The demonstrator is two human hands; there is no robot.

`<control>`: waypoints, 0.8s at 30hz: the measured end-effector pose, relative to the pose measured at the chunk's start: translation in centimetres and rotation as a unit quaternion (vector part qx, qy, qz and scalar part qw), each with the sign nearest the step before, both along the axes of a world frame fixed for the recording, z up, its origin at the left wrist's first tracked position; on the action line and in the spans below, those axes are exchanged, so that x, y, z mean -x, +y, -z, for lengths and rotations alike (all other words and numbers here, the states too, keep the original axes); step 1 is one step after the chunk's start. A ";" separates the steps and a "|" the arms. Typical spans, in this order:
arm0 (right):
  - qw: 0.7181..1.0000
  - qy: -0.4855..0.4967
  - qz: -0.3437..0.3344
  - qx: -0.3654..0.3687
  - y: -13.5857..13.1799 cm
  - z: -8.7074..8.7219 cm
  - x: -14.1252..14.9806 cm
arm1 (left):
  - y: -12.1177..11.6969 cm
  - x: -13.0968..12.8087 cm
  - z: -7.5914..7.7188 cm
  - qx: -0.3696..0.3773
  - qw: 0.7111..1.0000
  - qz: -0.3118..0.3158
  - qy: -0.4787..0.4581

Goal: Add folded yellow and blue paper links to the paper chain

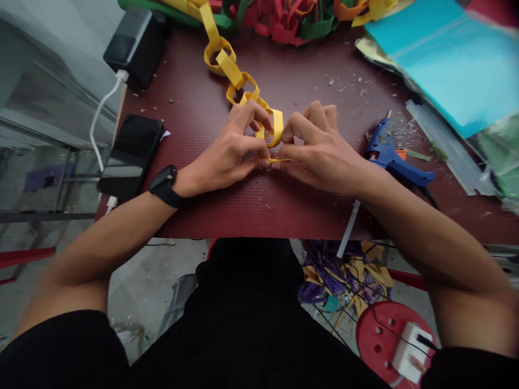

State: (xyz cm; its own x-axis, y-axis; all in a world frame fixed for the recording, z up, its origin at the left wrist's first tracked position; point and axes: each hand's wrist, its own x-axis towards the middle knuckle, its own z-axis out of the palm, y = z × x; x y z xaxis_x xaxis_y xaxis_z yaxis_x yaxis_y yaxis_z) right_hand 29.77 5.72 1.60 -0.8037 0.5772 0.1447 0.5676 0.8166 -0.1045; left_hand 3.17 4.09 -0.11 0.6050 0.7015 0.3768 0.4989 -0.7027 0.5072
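Note:
A chain of yellow paper loops (229, 67) runs from the table's far edge down to my hands. At its near end, my left hand (241, 143) pinches a thin yellow paper strip between thumb and fingertips, close to the last loops. My right hand (314, 143) grips the same strip from the other side, fingers curled and thumb pressed in. One yellow loop (277, 128) stands upright between the two hands. Most of the strip is hidden by my fingers.
A blue glue gun (385, 151) lies right of my right forearm, near clear glue sticks (446, 146). Blue paper sheets (450, 59) are at the far right. A phone (132, 154) and black power bank (135, 46) sit left. Red and green paper chains (279, 21) lie behind.

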 end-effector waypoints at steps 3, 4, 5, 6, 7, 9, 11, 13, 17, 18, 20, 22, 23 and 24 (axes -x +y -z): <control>1.000 -0.011 -0.001 -0.006 -0.1 0.2 0.2 | 0.1 0.0 0.0 0.015 1.000 0.004 0.006; 1.000 -0.015 -0.002 -0.007 -0.1 0.3 0.3 | 0.2 0.0 0.2 0.020 1.000 0.004 0.008; 1.000 -0.017 -0.006 -0.009 -0.1 0.4 0.3 | 0.2 0.0 0.3 0.023 1.000 0.003 0.007; 1.000 -0.017 -0.008 -0.010 0.0 0.5 0.3 | 0.4 0.0 0.5 0.023 1.000 0.001 0.004; 1.000 -0.014 -0.011 -0.012 0.1 0.6 0.3 | 0.5 0.0 0.6 0.023 1.000 -0.002 0.000; 1.000 -0.007 -0.019 -0.018 0.4 0.7 0.0 | 0.7 0.2 0.8 0.020 1.000 -0.008 -0.011; 0.999 -0.003 -0.026 -0.026 0.8 0.6 -0.6 | 1.0 0.5 0.8 0.011 1.000 -0.013 -0.022; 0.999 -0.006 -0.033 -0.033 1.3 0.3 -1.3 | 1.4 1.0 0.6 -0.006 0.999 -0.027 -0.031; 0.999 -0.006 -0.033 -0.007 2.6 -0.3 -2.8 | 2.3 2.0 0.5 -0.046 0.996 -0.080 -0.012; 1.000 -0.003 -0.028 0.001 2.9 -0.3 -3.2 | 2.5 2.2 0.5 -0.054 0.995 -0.089 0.003; 1.000 0.000 -0.011 0.009 3.6 -0.2 -3.8 | 2.9 2.5 0.7 -0.058 0.993 -0.096 0.034; 1.000 0.003 0.017 0.012 4.1 -0.1 -4.2 | 3.1 2.5 0.9 -0.054 0.993 -0.089 0.060; 0.999 0.004 0.030 0.016 4.2 -0.1 -4.2 | 3.1 2.4 1.0 -0.053 0.993 -0.083 0.069; 0.999 0.004 0.037 0.021 4.3 -0.2 -4.2 | 3.2 2.3 1.1 -0.053 0.993 -0.079 0.075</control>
